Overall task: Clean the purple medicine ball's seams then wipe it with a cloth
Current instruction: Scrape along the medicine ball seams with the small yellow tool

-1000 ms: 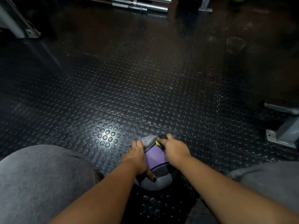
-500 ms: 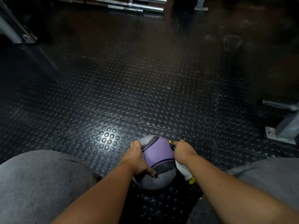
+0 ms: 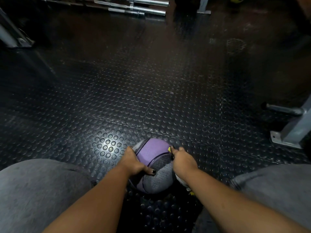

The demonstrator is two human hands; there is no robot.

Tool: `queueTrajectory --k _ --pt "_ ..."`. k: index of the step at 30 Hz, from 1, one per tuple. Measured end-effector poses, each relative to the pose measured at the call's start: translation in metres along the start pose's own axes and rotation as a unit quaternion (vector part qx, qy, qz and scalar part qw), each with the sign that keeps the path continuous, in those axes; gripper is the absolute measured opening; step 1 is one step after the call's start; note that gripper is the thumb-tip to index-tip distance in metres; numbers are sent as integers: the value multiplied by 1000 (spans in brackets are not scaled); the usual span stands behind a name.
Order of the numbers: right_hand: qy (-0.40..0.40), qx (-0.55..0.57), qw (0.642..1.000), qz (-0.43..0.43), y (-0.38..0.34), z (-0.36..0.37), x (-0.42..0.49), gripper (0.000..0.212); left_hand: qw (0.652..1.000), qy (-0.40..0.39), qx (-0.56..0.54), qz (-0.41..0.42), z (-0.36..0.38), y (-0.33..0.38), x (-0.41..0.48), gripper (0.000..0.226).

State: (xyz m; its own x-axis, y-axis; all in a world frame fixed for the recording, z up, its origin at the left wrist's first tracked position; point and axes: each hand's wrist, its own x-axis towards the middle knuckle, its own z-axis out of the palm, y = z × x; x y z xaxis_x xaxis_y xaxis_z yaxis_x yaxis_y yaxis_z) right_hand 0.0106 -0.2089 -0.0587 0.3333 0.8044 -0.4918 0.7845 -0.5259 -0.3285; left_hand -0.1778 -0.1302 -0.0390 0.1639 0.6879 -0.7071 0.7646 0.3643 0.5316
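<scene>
Left hand (image 3: 133, 163): gripped the ball's left side, thumb with a dark nail laid across a grey panel.
Purple medicine ball (image 3: 151, 152): rested on the studded floor (image 3: 151, 98), between the person's grey-clad knees.
Right hand (image 3: 183, 161): fingers were curled round a white and yellow tool (image 3: 182, 181), its yellow tip against the ball's upper right side.
Barbells (image 3: 134, 5): lay along the floor's far edge.
Metal frame foot (image 3: 289, 133): stood by the floor's right edge.
</scene>
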Motion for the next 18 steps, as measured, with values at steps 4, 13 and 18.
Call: queueTrajectory --k 4,13,18 --pt "-31 14 999 24 7 1 6 42 1000 -7 18 -16 1 -2 -2 112" --pt "-74 21 997 26 3 3 8 39 986 -37 129 -99 -4 10 -15 164" --pt "-93 38 995 6 -5 5 5 49 988 12 145 -41 1 4 -21 163"
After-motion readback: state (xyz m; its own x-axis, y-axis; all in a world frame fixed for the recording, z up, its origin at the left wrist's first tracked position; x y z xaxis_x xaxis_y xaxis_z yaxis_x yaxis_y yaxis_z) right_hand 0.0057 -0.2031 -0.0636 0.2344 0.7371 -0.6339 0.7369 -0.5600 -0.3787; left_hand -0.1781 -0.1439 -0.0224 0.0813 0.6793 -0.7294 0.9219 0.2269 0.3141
